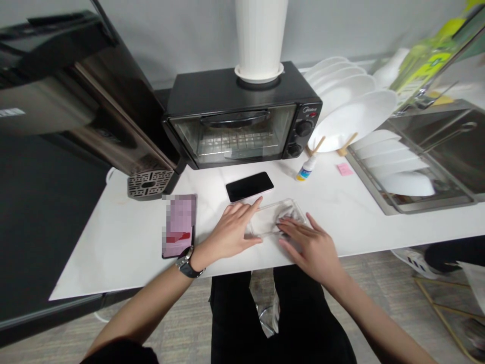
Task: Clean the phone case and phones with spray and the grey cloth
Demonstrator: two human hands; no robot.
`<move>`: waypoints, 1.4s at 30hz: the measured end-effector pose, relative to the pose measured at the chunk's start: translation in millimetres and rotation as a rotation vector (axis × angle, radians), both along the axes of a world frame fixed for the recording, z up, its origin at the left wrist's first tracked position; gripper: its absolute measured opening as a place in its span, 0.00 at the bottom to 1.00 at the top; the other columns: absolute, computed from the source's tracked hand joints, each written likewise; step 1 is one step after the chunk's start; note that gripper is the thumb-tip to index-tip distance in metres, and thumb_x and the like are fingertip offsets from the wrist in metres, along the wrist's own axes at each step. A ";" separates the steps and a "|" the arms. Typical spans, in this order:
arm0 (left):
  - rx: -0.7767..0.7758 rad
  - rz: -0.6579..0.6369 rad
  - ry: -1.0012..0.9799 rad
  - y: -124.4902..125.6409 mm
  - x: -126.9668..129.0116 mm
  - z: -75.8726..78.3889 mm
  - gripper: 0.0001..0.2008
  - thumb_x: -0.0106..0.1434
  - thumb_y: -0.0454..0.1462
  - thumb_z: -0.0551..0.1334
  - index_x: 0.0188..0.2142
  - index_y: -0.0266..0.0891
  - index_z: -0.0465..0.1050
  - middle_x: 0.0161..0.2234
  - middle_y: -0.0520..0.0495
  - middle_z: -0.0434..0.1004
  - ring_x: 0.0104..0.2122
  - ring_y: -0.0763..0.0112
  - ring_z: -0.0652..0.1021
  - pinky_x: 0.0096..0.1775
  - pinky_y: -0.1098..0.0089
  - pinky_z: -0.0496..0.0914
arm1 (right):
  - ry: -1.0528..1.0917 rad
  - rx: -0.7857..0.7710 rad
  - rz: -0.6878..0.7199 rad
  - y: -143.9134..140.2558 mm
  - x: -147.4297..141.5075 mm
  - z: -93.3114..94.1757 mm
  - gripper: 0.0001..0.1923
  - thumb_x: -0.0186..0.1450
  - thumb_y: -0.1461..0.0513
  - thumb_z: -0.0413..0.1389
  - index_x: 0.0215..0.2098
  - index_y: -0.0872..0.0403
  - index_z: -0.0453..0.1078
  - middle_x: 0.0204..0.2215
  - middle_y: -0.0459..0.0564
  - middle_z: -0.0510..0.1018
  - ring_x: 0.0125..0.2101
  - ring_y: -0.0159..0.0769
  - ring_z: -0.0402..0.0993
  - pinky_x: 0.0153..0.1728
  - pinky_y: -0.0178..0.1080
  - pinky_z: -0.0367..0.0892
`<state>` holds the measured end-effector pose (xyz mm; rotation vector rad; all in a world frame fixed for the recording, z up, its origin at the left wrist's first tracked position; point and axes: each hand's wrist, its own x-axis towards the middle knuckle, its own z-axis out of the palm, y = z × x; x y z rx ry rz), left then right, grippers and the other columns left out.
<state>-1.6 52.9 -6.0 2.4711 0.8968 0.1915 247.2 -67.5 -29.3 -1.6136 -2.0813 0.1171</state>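
A clear phone case point(264, 219) lies flat on the white counter near its front edge. My left hand point(234, 227) grips its left end, thumb on the near side and fingers on the far side. Bunched on the right part of the case is a greyish-white cloth point(288, 212). My right hand point(308, 245) holds this cloth with its fingertips pressed down; part of the cloth is hidden under them. A black-screened phone point(250, 186) rests just beyond the case. Behind my right hand stands a small white spray bottle point(306, 168) with a blue and yellow label.
Left of my hands lies another phone point(179, 225) with a lit pink screen. A black toaster oven point(242, 116) carries a white pot point(261, 40). A drink dispenser point(149, 183) stands left. On the right are racked plates point(356, 116), a pink note point(344, 169) and a sink point(450, 146).
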 end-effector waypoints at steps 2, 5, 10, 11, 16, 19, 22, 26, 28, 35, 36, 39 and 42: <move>-0.012 -0.010 -0.013 0.1 -0.1 0.5 0.54 0.69 0.47 0.72 0.82 0.47 0.39 0.69 0.43 0.75 0.65 0.50 0.72 0.70 0.53 0.60 | -0.043 0.028 -0.111 7.4 8.8 -2.1 0.19 0.80 0.52 0.54 0.66 0.39 0.76 0.58 0.51 0.86 0.58 0.56 0.85 0.71 0.71 0.68; -0.025 -0.012 -0.028 1.8 -0.8 1.7 0.53 0.70 0.46 0.72 0.82 0.46 0.40 0.70 0.43 0.74 0.66 0.50 0.71 0.70 0.54 0.59 | -0.063 0.061 -0.169 23.0 -6.7 -6.7 0.25 0.79 0.48 0.55 0.66 0.51 0.76 0.60 0.63 0.85 0.60 0.62 0.83 0.73 0.73 0.63; -0.037 0.017 -0.014 5.3 -2.4 3.7 0.52 0.68 0.39 0.70 0.82 0.45 0.42 0.69 0.44 0.76 0.66 0.52 0.71 0.68 0.55 0.62 | 0.041 0.044 0.093 23.6 -64.0 -10.8 0.29 0.78 0.45 0.56 0.66 0.57 0.74 0.63 0.64 0.83 0.65 0.56 0.80 0.74 0.63 0.65; -0.042 0.023 -0.011 5.5 -2.6 3.9 0.53 0.66 0.36 0.69 0.82 0.45 0.42 0.68 0.45 0.76 0.66 0.52 0.72 0.68 0.56 0.62 | 0.051 0.039 0.129 19.3 -69.7 -10.7 0.30 0.78 0.44 0.57 0.67 0.56 0.73 0.63 0.62 0.83 0.64 0.54 0.80 0.74 0.62 0.66; -0.048 0.034 -0.019 3.5 -2.6 3.4 0.54 0.67 0.39 0.70 0.82 0.45 0.39 0.70 0.48 0.75 0.66 0.54 0.70 0.70 0.57 0.60 | 0.071 0.010 0.131 -2.4 -41.5 -5.6 0.22 0.79 0.50 0.56 0.66 0.49 0.76 0.62 0.56 0.84 0.61 0.55 0.83 0.72 0.69 0.67; -0.058 0.030 -0.023 2.8 -1.6 3.3 0.54 0.68 0.44 0.72 0.82 0.42 0.40 0.71 0.47 0.74 0.66 0.53 0.70 0.69 0.56 0.60 | 0.015 0.001 -0.004 -1.4 -7.9 -0.3 0.20 0.79 0.53 0.57 0.66 0.44 0.76 0.61 0.55 0.85 0.59 0.58 0.84 0.73 0.72 0.64; -0.060 0.011 -0.037 3.0 -0.5 4.2 0.54 0.68 0.43 0.73 0.82 0.41 0.42 0.71 0.45 0.74 0.66 0.52 0.71 0.69 0.55 0.61 | -0.046 0.016 -0.142 13.5 -1.9 2.3 0.23 0.79 0.50 0.56 0.67 0.49 0.76 0.60 0.62 0.84 0.59 0.63 0.84 0.72 0.76 0.61; -0.047 -0.010 -0.075 3.4 -1.0 6.5 0.52 0.70 0.44 0.69 0.83 0.49 0.38 0.70 0.44 0.75 0.66 0.49 0.72 0.69 0.49 0.63 | 0.001 0.027 -0.010 31.1 -44.2 -0.2 0.30 0.78 0.46 0.57 0.64 0.61 0.76 0.60 0.69 0.84 0.61 0.63 0.82 0.70 0.70 0.68; -0.041 -0.003 -0.078 3.4 -1.5 7.6 0.52 0.70 0.42 0.67 0.83 0.54 0.36 0.68 0.44 0.76 0.65 0.49 0.73 0.68 0.47 0.66 | 0.048 0.052 0.107 29.3 -64.6 -1.7 0.32 0.77 0.45 0.58 0.62 0.64 0.76 0.60 0.70 0.84 0.61 0.61 0.83 0.68 0.65 0.73; -0.031 0.024 -0.021 1.7 0.5 5.3 0.55 0.67 0.44 0.74 0.82 0.44 0.41 0.69 0.43 0.75 0.66 0.50 0.71 0.70 0.52 0.62 | -0.031 0.035 0.051 -6.2 -22.8 1.0 0.21 0.81 0.53 0.55 0.62 0.57 0.78 0.59 0.60 0.86 0.58 0.53 0.85 0.67 0.60 0.74; -0.031 0.015 -0.019 1.5 0.8 4.6 0.55 0.67 0.45 0.74 0.82 0.43 0.42 0.69 0.42 0.75 0.66 0.50 0.71 0.71 0.52 0.61 | -0.082 0.044 -0.002 -6.1 -12.1 0.9 0.21 0.81 0.53 0.54 0.62 0.56 0.78 0.58 0.60 0.86 0.59 0.53 0.85 0.68 0.59 0.72; -0.027 -0.013 -0.038 1.3 1.4 3.0 0.54 0.68 0.45 0.74 0.82 0.42 0.43 0.68 0.42 0.76 0.65 0.51 0.72 0.71 0.54 0.61 | -0.186 0.071 -0.141 7.2 0.7 -1.4 0.24 0.81 0.51 0.54 0.63 0.59 0.77 0.60 0.63 0.85 0.60 0.55 0.83 0.71 0.58 0.69; -0.007 -0.007 -0.038 2.0 1.5 2.5 0.53 0.69 0.47 0.73 0.82 0.42 0.45 0.68 0.41 0.75 0.64 0.51 0.73 0.70 0.55 0.63 | -0.174 0.076 -0.088 24.5 -19.4 -3.8 0.33 0.79 0.46 0.56 0.66 0.65 0.74 0.63 0.68 0.81 0.64 0.60 0.80 0.70 0.58 0.70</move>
